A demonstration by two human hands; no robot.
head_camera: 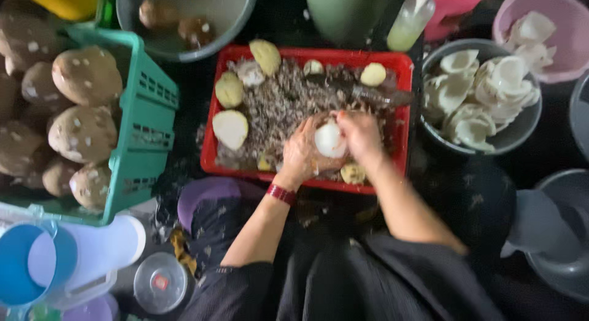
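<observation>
Both my hands meet over a red tray [402, 63] full of brown peelings. My left hand [302, 152] cups a round white peeled coconut piece [329, 140] from the left, a red band on its wrist. On the piece's right side, my right hand [363, 137] grips it; whether it also holds a blade is hidden by blur. Several pale peeled pieces [230, 128] lie on the peelings around the tray's edges.
A green basket [145, 115] of brown unpeeled coconuts stands at the left. A grey bowl [518, 134] of white coconut pieces and a pink bowl [567, 66] sit at the right. A grey basin [184, 48] is behind; a blue-and-white jug [92, 250] and a round lid [161, 282] lie lower left.
</observation>
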